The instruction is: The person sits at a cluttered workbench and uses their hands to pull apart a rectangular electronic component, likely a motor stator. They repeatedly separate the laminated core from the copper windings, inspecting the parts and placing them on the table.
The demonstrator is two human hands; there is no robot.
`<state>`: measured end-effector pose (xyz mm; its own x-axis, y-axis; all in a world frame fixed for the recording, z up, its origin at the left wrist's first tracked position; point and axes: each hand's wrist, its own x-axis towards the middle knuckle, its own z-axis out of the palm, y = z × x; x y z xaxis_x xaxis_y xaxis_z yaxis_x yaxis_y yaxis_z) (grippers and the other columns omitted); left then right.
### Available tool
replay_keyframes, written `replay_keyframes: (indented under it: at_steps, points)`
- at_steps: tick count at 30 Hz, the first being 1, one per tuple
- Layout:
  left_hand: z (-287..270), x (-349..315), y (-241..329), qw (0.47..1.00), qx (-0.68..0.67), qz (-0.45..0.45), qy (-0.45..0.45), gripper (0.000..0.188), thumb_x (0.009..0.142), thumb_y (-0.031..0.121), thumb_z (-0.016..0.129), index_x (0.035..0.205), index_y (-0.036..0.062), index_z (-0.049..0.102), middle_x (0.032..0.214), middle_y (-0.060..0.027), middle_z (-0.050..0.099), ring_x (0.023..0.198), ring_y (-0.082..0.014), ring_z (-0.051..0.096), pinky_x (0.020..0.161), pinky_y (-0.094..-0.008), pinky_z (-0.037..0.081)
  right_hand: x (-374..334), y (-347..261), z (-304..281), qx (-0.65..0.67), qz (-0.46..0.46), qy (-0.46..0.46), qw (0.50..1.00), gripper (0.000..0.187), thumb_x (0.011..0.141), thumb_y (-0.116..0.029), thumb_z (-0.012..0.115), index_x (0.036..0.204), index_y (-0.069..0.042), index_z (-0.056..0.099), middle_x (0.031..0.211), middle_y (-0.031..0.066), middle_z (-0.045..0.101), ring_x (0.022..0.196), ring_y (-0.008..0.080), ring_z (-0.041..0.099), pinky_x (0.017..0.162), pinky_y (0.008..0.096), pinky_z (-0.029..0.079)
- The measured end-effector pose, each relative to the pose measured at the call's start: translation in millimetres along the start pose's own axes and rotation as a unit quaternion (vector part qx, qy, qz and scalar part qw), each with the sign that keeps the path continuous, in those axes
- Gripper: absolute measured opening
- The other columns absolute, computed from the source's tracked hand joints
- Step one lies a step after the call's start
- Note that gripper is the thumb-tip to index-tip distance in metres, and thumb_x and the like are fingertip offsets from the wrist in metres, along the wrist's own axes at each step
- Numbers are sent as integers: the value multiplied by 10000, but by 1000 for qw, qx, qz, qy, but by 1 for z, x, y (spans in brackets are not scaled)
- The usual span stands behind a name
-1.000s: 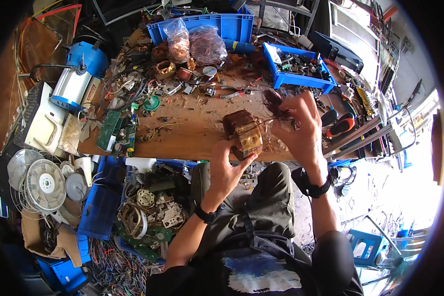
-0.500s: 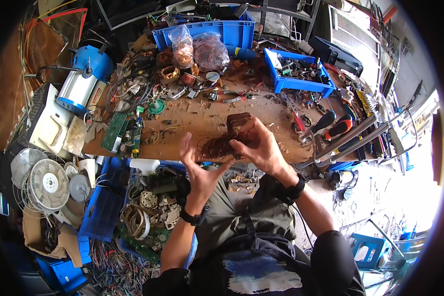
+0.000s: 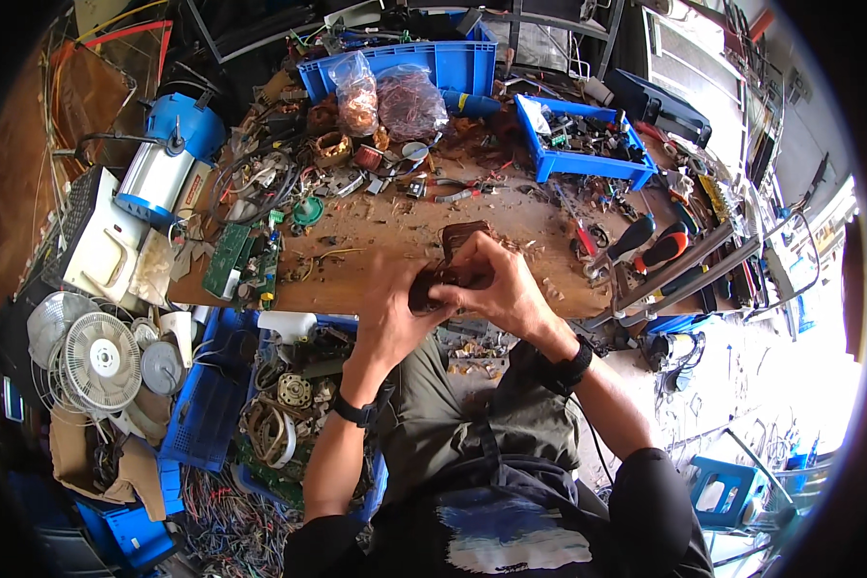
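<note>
A bundle of dark reddish-brown copper wire (image 3: 464,232) is held up between my hands, above the near edge of the workbench (image 3: 342,279). My right hand (image 3: 506,289) is closed on it, thumb and fingers pinching its middle. My left hand (image 3: 392,310), slightly smeared by motion, wraps round the bundle's left end, and its thumb reaches toward the right thumb. Both hands cover much of the wire. Only the looped top and a dark part between the palms show.
Pliers (image 3: 458,190), a green circuit board (image 3: 229,258) and scraps lie on the bench. Behind are a blue tray (image 3: 588,171) of parts and a bag of wire (image 3: 409,106). Screwdrivers (image 3: 636,234) stand at right. A crate (image 3: 207,405) and a fan (image 3: 103,358) are at lower left.
My left hand was spread open beside the bundle; it has closed round the left end, gathering the loose strands that stuck out. My right hand keeps its pinch nearly in place.
</note>
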<state>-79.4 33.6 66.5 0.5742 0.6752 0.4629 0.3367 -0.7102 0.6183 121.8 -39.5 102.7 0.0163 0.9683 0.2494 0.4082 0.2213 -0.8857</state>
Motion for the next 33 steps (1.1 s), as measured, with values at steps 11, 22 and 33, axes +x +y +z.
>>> replay_keyframes:
  at_steps: [11, 22, 33]
  points:
    - [63, -8, -22, 775, -571, -192, 191, 235, 1058, 82, 718, 1250, 117, 588, 952, 12, 664, 895, -92, 666, 713, -223, 552, -9, 27, 3, 61, -40, 108, 991, 316, 969, -66, 809, 1229, 8, 645, 1033, 60, 651, 800, 59, 668, 637, 227, 535]
    - [50, 29, 16, 696, -633, -309, 138, 457, 1092, 474, 617, 809, 170, 426, 641, 39, 368, 580, -96, 389, 553, -247, 350, -11, 25, -3, 137, 22, 116, 983, 193, 1010, -54, 753, 1169, 4, 661, 879, -15, 641, 755, -2, 562, 630, 193, 473]
    - [66, -9, -12, 775, -575, -237, 115, 479, 1072, 201, 666, 1422, 34, 387, 1327, -150, 582, 1132, -211, 638, 951, -346, 534, -7, 22, -4, -297, -147, 240, 912, 629, 833, -110, 883, 1375, -27, 574, 1252, 192, 572, 1088, 368, 636, 937, 421, 566]
